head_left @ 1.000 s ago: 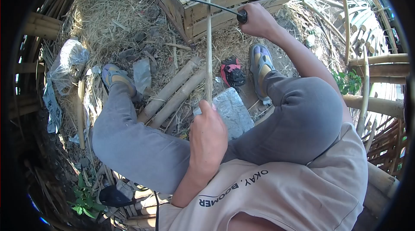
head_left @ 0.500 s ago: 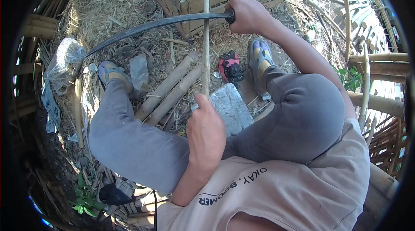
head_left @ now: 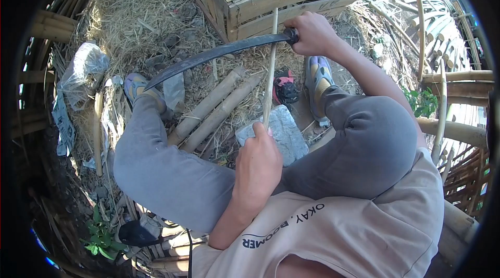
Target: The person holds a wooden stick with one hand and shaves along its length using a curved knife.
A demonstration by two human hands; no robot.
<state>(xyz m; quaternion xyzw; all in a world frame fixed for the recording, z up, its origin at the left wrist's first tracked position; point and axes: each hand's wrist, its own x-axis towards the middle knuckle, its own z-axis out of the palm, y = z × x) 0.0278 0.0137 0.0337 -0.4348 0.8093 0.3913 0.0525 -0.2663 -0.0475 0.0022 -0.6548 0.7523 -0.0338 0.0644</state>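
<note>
My left hand (head_left: 259, 166) is closed around the lower end of a thin pale stick (head_left: 269, 85), which points up and away from me with a slight lean to the right. In my right hand (head_left: 314, 34) is the black handle of a long curved blade (head_left: 219, 51). The blade reaches leftward across the upper part of the stick, and its tip is near my left shoe. Whether the edge touches the stick I cannot tell. A pale stone block (head_left: 291, 135) lies on the ground beyond my left hand.
A wooden slatted crate (head_left: 297, 4) stands ahead. Two bamboo poles (head_left: 224, 109) lie between my feet, beside a red and black object (head_left: 286, 89). A plastic bag (head_left: 86, 72) is at the left. Bamboo rails (head_left: 458, 131) stand at the right.
The blade's far end first swung down and left, then shifted right toward my left shoe. The stick now leans right, and both hands appear slightly farther right and lower than half a second ago.
</note>
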